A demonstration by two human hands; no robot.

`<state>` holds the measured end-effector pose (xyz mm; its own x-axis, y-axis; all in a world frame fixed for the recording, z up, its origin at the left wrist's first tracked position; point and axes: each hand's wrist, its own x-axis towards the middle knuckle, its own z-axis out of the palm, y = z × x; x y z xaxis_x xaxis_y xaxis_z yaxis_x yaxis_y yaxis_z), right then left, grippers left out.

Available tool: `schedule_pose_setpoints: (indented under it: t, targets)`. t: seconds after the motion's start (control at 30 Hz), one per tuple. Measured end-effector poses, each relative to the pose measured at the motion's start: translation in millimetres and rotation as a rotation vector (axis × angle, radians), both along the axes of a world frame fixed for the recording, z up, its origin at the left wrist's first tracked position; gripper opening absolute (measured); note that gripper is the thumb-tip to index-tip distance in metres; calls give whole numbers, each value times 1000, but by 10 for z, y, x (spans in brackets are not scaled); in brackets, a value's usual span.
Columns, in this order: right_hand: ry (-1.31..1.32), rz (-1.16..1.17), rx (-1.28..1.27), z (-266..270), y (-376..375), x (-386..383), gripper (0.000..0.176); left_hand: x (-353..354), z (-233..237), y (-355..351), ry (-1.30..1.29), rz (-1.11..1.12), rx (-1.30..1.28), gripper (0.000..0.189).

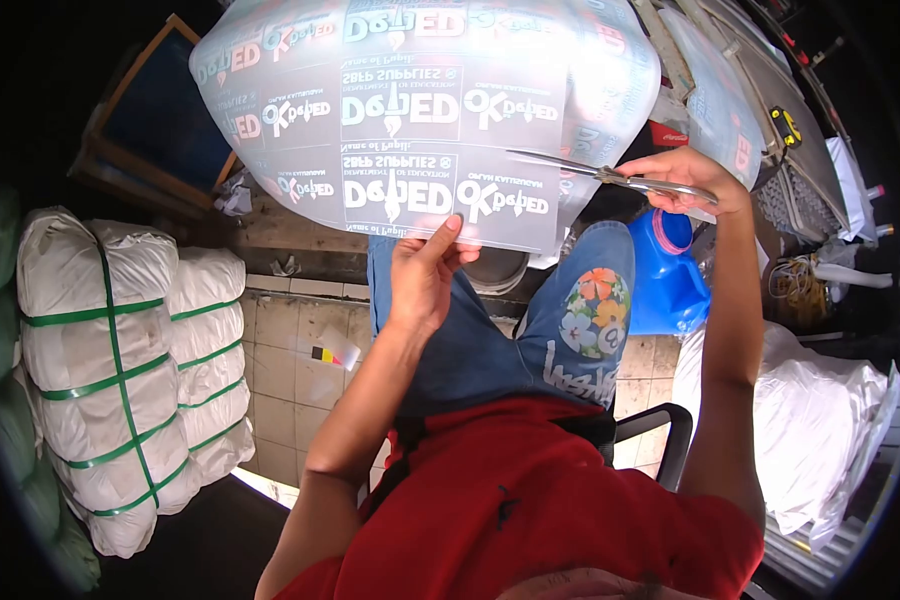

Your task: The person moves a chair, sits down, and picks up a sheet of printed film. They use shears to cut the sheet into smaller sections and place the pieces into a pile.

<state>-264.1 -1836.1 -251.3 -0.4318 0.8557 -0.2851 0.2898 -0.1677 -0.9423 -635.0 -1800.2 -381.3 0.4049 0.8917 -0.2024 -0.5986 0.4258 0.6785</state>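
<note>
A large translucent plastic sheet [400,130] printed with white, red and blue lettering spreads in front of me; its print reads upside down. My left hand [432,265] pinches the near edge of the sheet, thumb on top and fingers curled beneath. In my right hand [692,180] is a pair of metal scissors [606,175], held by the handles. Their blades point left and lie over the right part of the printed area, close to the line between two rows of print. The sheet hides what supports it.
A blue plastic jug [668,275] stands by my right knee. White bales with green straps [100,350] are stacked at left. A dark framed board [160,110] leans behind them. At right lie a white sack [790,420] and a yellow tape measure [785,127].
</note>
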Motion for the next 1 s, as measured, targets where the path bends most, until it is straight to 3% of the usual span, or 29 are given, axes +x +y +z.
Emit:
schedule_pose_setpoints:
  t: [0.17,0.27,0.37,0.5,0.77,1.0]
  targets:
    - [136,83,16,7,81,-88,89,4,0,-3,22,6,13,12]
    - [65,106,57,-6,94,-66,86,6,-13,4,10,4,-18,11]
    - [-67,56,51,127,41,-167,88,15,-17,4,18,6,-11,11]
    - [10,57,-12,82,66,-129,88,4,-43,3,30,-4,11,11]
    - [91,160,93,-118,303,-270,93,13,-26,-7,27,19,21,12]
    - [16,102,-12,14,241,-290,91,-11,-34,7,52,32,44,14]
